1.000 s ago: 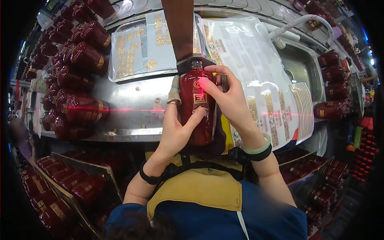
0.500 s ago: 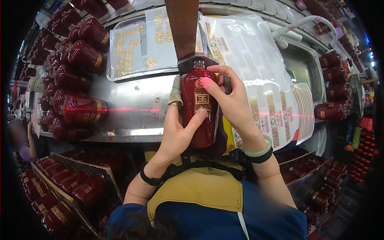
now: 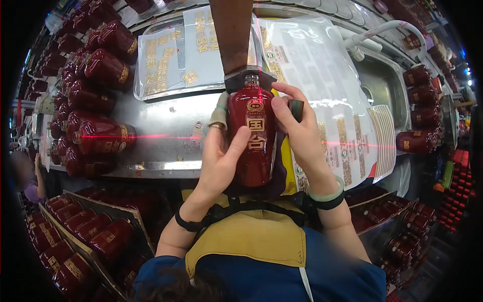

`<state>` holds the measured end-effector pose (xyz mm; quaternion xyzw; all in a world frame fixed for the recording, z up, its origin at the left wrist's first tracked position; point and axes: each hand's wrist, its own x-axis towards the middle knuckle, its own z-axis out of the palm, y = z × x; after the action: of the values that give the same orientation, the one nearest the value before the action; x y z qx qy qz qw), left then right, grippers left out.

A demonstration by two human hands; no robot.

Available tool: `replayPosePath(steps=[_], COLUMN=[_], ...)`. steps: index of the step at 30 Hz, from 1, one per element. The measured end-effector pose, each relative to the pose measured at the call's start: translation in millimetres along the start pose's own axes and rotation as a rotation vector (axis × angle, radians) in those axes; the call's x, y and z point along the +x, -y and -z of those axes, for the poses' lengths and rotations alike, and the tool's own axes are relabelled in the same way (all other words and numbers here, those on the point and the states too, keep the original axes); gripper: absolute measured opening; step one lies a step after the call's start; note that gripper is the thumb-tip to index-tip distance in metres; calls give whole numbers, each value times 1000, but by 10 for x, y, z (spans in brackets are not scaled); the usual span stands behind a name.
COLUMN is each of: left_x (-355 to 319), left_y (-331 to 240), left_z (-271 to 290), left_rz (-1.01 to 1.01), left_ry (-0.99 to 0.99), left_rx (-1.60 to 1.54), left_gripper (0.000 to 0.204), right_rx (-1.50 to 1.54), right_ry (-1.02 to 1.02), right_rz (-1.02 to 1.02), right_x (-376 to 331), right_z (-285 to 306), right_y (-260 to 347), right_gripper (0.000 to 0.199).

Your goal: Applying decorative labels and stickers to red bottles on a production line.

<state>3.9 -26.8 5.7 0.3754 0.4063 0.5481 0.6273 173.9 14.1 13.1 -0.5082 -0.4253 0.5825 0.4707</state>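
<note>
Bottle: red glazed bottle (image 3: 251, 141) is being held upright at the near edge of the bench, neck pressed into a grey bracket (image 3: 246, 80) below a brown post (image 3: 231, 30), apparently so that it is being kept square while gold labels are being smoothed onto its front.
Bench: steel bench (image 3: 171, 126) is being crossed by a thin red laser line (image 3: 166, 136), which is probably being used as a levelling guide for the labels.
Label sheets: clear sheets of gold stickers (image 3: 176, 55) are being kept at the far edge, and a larger sheet (image 3: 312, 65) is being draped toward the right edge, within reach.
Waiting bottles: matching red bottles (image 3: 100, 136) are being laid on their sides along the left edge, likely so that they are not being knocked over.
Left hand: left hand (image 3: 219, 161) is being wrapped around the bottle's left side, fingers clasping it, thumb being pressed on the front label.
Right hand: right hand (image 3: 302, 136) is being cupped against the bottle's right side, thumb on the shoulder, fingers curled round a small dark object (image 3: 296, 108).
</note>
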Motion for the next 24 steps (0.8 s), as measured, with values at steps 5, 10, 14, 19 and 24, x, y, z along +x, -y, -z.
replayPosePath(steps=[5,10,14,19,24], left_x=[130,113,118,125,134], left_y=[16,10,0,-1,3], left_z=[11,-8,-19,-27,-23], left_rz=[-39,-30,-36,-37,-28], left_ry=[-14,-17,-18,-27,-31], left_rx=[93,117,127,128,107], left_gripper=[71,70,68,67,68], right_rx=[-28,-12,-13,-9,64], right_ry=[17,24,26,36,3], right_rz=[-2,8,17,-31,-32], right_x=[-170,-205,-195,-133,-59], right_z=[-10,-19,-5,-6,-67], right_y=[-74,-149,-114,-49,-77], right_gripper=[54,58,58,54,49])
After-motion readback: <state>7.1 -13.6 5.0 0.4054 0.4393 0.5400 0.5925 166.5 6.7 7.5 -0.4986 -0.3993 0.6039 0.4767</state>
